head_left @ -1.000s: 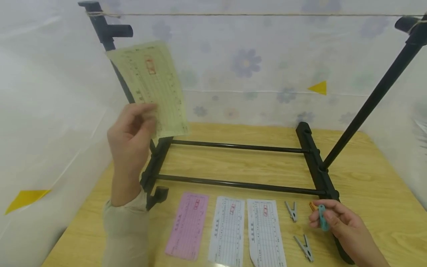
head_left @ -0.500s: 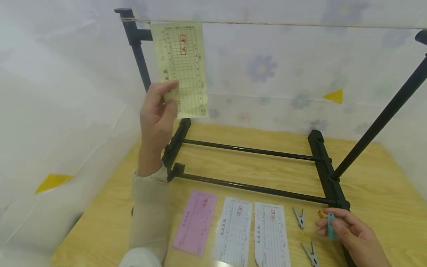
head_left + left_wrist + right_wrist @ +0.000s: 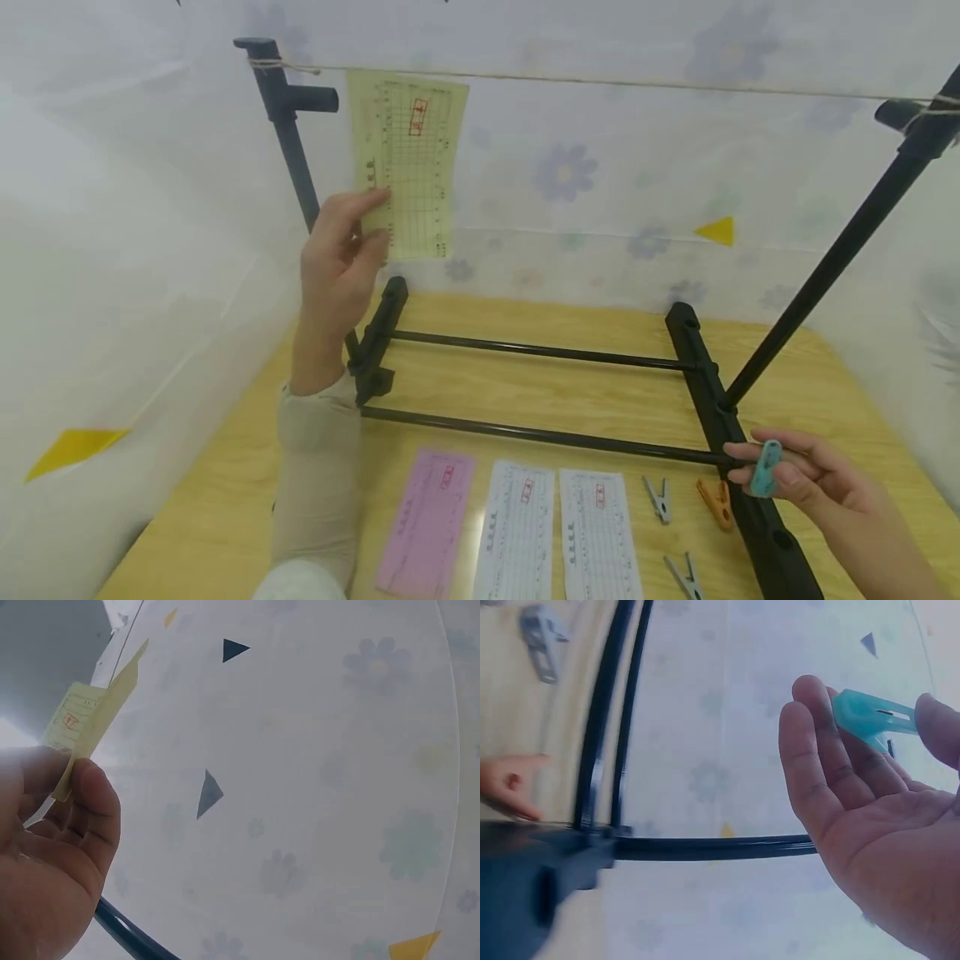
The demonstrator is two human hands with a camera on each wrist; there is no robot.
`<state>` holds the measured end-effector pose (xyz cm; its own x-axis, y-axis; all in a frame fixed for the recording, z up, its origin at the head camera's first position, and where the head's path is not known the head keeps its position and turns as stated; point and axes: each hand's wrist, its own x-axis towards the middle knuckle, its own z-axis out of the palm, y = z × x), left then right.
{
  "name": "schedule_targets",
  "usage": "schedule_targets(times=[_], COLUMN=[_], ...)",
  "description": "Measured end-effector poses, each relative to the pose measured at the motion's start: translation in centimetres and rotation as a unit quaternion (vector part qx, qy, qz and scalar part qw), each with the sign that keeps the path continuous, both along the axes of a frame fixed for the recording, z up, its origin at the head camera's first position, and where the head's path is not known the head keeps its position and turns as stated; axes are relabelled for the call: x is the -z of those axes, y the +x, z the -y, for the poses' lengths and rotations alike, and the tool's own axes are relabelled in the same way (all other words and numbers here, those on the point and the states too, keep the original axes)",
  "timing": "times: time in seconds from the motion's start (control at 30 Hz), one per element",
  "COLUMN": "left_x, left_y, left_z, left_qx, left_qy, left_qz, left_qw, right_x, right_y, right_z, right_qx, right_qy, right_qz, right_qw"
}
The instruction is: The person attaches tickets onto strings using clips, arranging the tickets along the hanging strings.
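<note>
My left hand point(image 3: 337, 267) pinches a pale yellow-green printed slip point(image 3: 420, 175) with a red stamp by its left edge. The slip's top edge lies at the level of the string point(image 3: 585, 81) in the head view; whether they touch I cannot tell. In the left wrist view the slip point(image 3: 105, 709) looks bent lengthwise. Low on the right, my right hand point(image 3: 840, 492) holds a teal clothespin point(image 3: 767, 469) between thumb and fingers, also plain in the right wrist view point(image 3: 870, 716). An orange clothespin point(image 3: 716, 504) lies on the table left of that hand.
A black frame point(image 3: 708, 392) stands on the wooden table, its uprights carrying the string. Along the front lie a pink slip point(image 3: 426, 525), two white slips point(image 3: 516, 529) point(image 3: 600, 533) and two grey clothespins point(image 3: 657, 500) point(image 3: 685, 577). White flower-patterned sheeting point(image 3: 600, 200) surrounds the table.
My left hand has brought the yellow-green slip up to the string. My right hand, with the teal clothespin, has moved away from the orange clothespin, which now shows whole on the table.
</note>
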<state>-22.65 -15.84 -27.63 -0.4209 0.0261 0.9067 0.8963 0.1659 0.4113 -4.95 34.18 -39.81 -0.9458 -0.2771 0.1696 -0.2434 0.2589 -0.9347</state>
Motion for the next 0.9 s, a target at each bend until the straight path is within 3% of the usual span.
schedule_targets(times=[0.37,0.47,0.6,0.77,0.9], left_x=[-0.4,-0.3,-0.2,0.1,0.4], left_y=[-0.5,-0.6,-0.5,-0.7,-1.1], left_z=[-0.6,-0.5,-0.5,-0.6,-0.8], left_qx=[0.042,0.060,0.072,0.087,0.097], left_qy=[0.047,0.056,0.067,0.084,0.092], left_qz=[0.028,0.036,0.046,0.055,0.050], left_qw=[0.9976,0.9960,0.9941,0.9911,0.9897], right_x=[-4.8,-5.4,-6.2,-7.5,-8.5], right_y=[-1.4,-2.2,-3.1,-3.6,-3.9], right_z=[1.4,2.2,3.0,3.2,2.8], right_qx=[0.006,-0.032,-0.094,-0.076,-0.070], right_qy=[0.050,0.009,-0.006,0.062,0.080], right_qz=[-0.047,-0.070,-0.101,-0.133,-0.153], right_qw=[0.998,0.997,0.990,0.986,0.983])
